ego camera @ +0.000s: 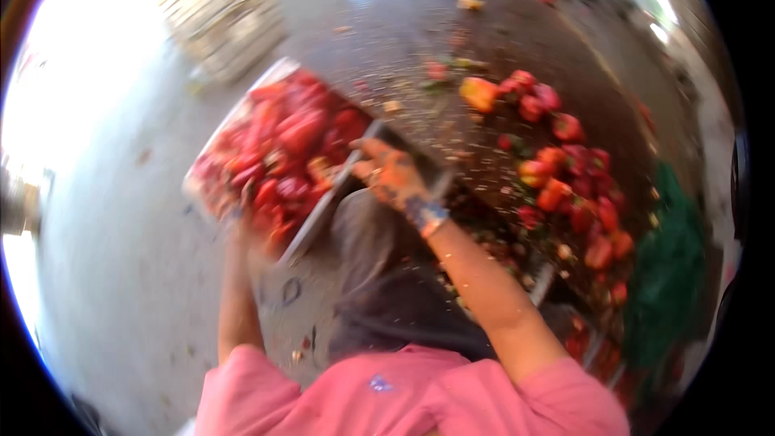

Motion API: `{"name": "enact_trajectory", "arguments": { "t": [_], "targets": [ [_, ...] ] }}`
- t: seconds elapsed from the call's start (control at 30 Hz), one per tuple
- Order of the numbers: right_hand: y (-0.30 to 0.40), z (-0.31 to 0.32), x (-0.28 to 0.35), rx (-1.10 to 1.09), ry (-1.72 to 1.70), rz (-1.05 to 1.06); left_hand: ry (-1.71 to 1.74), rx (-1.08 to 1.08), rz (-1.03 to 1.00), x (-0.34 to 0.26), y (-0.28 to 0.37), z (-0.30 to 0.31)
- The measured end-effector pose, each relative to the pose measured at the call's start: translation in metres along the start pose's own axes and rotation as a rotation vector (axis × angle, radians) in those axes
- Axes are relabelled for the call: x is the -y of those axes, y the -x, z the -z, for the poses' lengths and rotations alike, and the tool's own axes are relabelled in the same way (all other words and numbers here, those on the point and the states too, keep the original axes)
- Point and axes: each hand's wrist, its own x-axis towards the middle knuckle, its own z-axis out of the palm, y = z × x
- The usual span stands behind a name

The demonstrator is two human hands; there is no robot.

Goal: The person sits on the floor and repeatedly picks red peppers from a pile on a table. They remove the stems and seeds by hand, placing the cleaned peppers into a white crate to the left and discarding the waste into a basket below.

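Observation:
A crate (318, 215) heaped with red pepper pieces (300, 130) sits tilted before me, left of my knee. My right hand (390, 172), in a glove or coating stained orange and blue-grey, has its fingers hooked over the crate's right rim. At the near-left edge of the crate is my left hand (237, 211), badly blurred. It touches the rim or the pieces just inside, and its grip is unclear. To the right, whole red and orange peppers (554, 194) lie in a loose pile on the wet, seed-strewn floor.
A pale slatted crate (227, 18) stands on the concrete floor (133, 230) at the upper left. Green cloth or sheeting (666, 272) lies at the right. An orange pepper (479, 94) and scattered scraps lie beyond my knee (369, 230). More red pieces sit at the lower right.

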Motion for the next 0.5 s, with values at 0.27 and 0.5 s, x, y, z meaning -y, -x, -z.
{"name": "enact_trajectory", "arguments": {
  "t": [0.27,0.5],
  "targets": [
    [0.034,0.198,-0.087,-0.486,0.75,-0.103,-0.021,0.706,0.23,-0.078,-0.026,0.002],
    [0.002,0.336,-0.215,-0.676,1.29,-0.63,0.024,0.612,0.155,-0.084,-0.028,0.014]
  ]
}}
